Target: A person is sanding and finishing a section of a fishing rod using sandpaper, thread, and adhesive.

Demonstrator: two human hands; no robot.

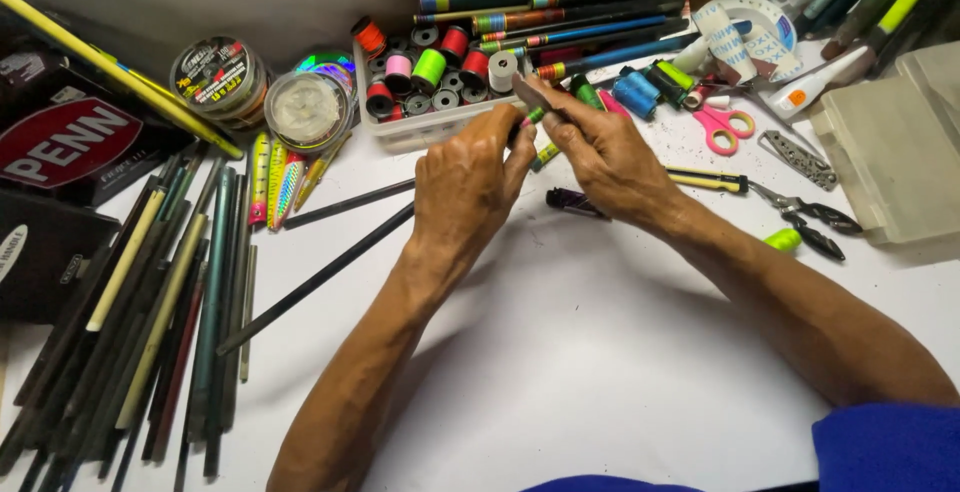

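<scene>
My left hand (465, 187) and my right hand (600, 152) meet above the white table, just in front of a tray of thread spools (425, 77). The left hand grips a thin dark rod (320, 277) that runs down to the left, its wrapped end with green and yellow bands showing between the fingers. The right hand pinches a small grey flat tool (532, 95) against that wrapped end. Both hands are closed on what they hold.
A bundle of rod blanks (150, 332) lies at the left. Line spools (222, 77), lures (275, 182), pink scissors (722, 127), pliers (805, 217), tape rolls (740, 22) and a clear plastic box (895, 152) ring the hands. Dark boxes (60, 152) sit at far left.
</scene>
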